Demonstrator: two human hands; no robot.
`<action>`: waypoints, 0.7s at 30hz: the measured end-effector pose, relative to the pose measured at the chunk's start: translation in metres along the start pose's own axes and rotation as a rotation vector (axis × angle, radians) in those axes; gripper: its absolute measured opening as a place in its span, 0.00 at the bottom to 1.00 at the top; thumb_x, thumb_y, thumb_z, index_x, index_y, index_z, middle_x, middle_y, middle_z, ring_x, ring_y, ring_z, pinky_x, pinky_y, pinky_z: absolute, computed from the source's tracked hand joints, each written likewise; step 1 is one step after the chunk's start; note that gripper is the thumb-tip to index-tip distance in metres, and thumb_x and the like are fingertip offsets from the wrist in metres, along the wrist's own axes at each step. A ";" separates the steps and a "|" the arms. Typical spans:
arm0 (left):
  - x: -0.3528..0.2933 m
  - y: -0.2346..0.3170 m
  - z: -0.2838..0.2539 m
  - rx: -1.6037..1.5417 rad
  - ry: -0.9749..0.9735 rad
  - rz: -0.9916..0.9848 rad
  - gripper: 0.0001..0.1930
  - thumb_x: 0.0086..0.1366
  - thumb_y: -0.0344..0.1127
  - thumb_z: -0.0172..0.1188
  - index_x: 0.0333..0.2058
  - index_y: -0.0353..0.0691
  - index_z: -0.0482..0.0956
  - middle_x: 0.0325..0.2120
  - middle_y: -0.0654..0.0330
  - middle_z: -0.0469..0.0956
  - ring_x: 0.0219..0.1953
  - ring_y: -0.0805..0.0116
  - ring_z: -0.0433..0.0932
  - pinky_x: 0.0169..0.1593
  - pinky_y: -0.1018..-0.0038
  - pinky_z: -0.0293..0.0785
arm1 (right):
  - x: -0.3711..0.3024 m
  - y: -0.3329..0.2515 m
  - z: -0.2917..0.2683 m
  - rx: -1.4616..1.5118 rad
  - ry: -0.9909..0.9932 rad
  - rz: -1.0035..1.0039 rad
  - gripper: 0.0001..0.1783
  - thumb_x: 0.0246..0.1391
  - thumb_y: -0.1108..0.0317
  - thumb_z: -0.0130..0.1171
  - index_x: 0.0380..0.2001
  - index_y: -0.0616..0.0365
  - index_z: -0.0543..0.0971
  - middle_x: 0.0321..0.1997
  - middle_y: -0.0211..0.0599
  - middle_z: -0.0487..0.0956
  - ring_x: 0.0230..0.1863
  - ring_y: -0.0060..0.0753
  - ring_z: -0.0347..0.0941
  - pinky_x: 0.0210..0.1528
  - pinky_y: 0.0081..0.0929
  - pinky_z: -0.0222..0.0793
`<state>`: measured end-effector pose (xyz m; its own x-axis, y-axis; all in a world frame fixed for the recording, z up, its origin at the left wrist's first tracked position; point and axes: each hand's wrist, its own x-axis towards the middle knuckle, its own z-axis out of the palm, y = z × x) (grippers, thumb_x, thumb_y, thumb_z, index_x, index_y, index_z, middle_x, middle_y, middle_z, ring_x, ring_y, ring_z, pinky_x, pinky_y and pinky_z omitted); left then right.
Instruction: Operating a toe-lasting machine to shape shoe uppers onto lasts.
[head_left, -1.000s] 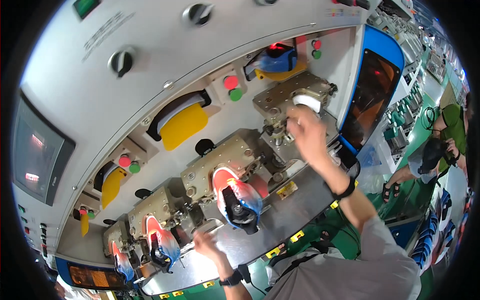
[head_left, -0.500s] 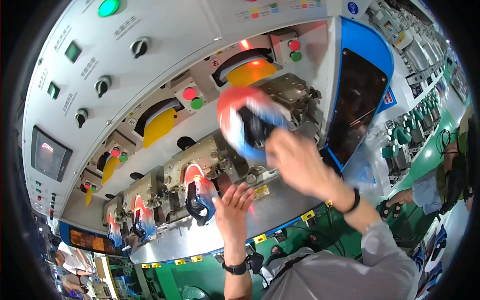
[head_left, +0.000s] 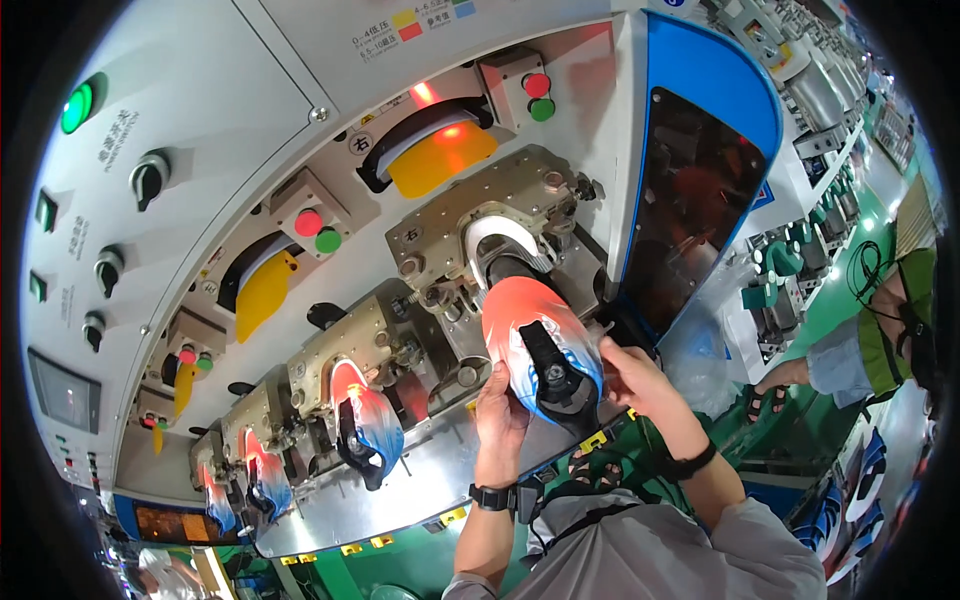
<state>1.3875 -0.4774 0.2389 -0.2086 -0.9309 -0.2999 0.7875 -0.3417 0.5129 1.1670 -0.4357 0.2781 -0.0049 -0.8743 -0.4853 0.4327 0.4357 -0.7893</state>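
A red, white and blue shoe upper with a black tongue is between my hands, tilted toward me. My left hand grips its left edge, and my right hand holds the right edge, fingers partly hidden underneath. The upper's far end lies at a dark form and a white U-shaped pad at the front of a metal clamping fixture. I cannot tell whether the upper is seated on that form. Another matching upper sits on the neighbouring station to the left.
More uppers sit at stations farther left. Above the fixture are a yellow flap and a red button beside a green one. A blue-edged dark panel bounds the right side. A person is at the far right.
The upper has come down from my raised right hand to the right-hand fixture. My left hand has moved right onto its edge, so both hands now hold it. The view has shifted closer.
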 end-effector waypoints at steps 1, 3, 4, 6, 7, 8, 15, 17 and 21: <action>0.011 0.000 -0.001 0.036 0.085 0.015 0.13 0.71 0.37 0.52 0.49 0.36 0.76 0.43 0.60 0.81 0.44 0.67 0.80 0.50 0.69 0.77 | 0.017 0.000 0.003 -0.047 -0.017 0.098 0.17 0.63 0.53 0.57 0.32 0.57 0.77 0.18 0.25 0.73 0.12 0.15 0.61 0.13 0.16 0.48; 0.026 0.011 0.009 0.058 0.085 -0.015 0.12 0.71 0.37 0.52 0.47 0.37 0.77 0.42 0.61 0.81 0.43 0.68 0.80 0.49 0.70 0.77 | 0.047 0.001 0.001 -0.009 -0.020 0.045 0.17 0.62 0.53 0.57 0.31 0.56 0.77 0.17 0.24 0.72 0.12 0.15 0.62 0.12 0.16 0.48; 0.032 0.017 0.011 0.085 0.096 -0.027 0.11 0.71 0.36 0.53 0.45 0.37 0.78 0.41 0.62 0.81 0.42 0.69 0.80 0.48 0.70 0.78 | 0.059 0.002 0.004 0.028 -0.044 -0.002 0.17 0.61 0.52 0.58 0.30 0.55 0.77 0.16 0.22 0.71 0.12 0.15 0.62 0.12 0.16 0.49; 0.056 0.017 0.003 0.105 0.096 0.036 0.11 0.70 0.38 0.55 0.43 0.37 0.79 0.37 0.63 0.82 0.38 0.70 0.81 0.43 0.71 0.79 | 0.076 0.000 0.005 0.023 -0.031 -0.056 0.18 0.61 0.51 0.59 0.28 0.56 0.76 0.15 0.23 0.70 0.11 0.15 0.63 0.10 0.17 0.49; 0.063 0.019 0.002 0.128 0.098 0.028 0.11 0.69 0.38 0.56 0.42 0.36 0.79 0.35 0.64 0.82 0.36 0.71 0.81 0.41 0.72 0.80 | 0.079 -0.005 0.007 -0.004 0.014 -0.059 0.19 0.62 0.52 0.57 0.26 0.55 0.76 0.15 0.23 0.70 0.11 0.15 0.61 0.10 0.17 0.49; 0.068 0.021 0.003 0.152 0.099 0.020 0.12 0.69 0.39 0.57 0.41 0.36 0.79 0.34 0.64 0.82 0.34 0.72 0.81 0.38 0.73 0.80 | 0.080 -0.008 0.009 -0.031 0.059 -0.061 0.19 0.63 0.52 0.56 0.25 0.54 0.75 0.14 0.22 0.70 0.10 0.14 0.60 0.10 0.17 0.50; 0.070 0.017 0.008 0.176 0.218 0.020 0.09 0.69 0.37 0.57 0.40 0.37 0.80 0.33 0.63 0.82 0.32 0.71 0.82 0.33 0.74 0.81 | 0.093 -0.009 0.005 -0.056 0.135 -0.055 0.19 0.58 0.53 0.63 0.24 0.57 0.77 0.12 0.24 0.68 0.07 0.16 0.58 0.08 0.19 0.49; 0.071 0.017 0.006 0.150 0.223 0.021 0.09 0.69 0.36 0.57 0.40 0.37 0.80 0.34 0.63 0.82 0.32 0.71 0.82 0.33 0.73 0.82 | 0.093 -0.013 0.009 -0.039 0.114 -0.074 0.18 0.57 0.53 0.64 0.25 0.58 0.78 0.12 0.24 0.69 0.07 0.16 0.58 0.08 0.19 0.49; 0.070 0.016 0.009 0.149 0.268 0.024 0.08 0.68 0.34 0.57 0.41 0.37 0.80 0.34 0.63 0.81 0.33 0.70 0.82 0.34 0.72 0.82 | 0.095 -0.016 0.010 -0.016 0.134 -0.098 0.17 0.57 0.56 0.65 0.26 0.61 0.80 0.13 0.23 0.70 0.08 0.14 0.58 0.09 0.18 0.49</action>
<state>1.3805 -0.5496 0.2333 -0.0146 -0.8783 -0.4779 0.6925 -0.3536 0.6288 1.1690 -0.5278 0.2486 -0.1675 -0.8770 -0.4503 0.4097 0.3536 -0.8409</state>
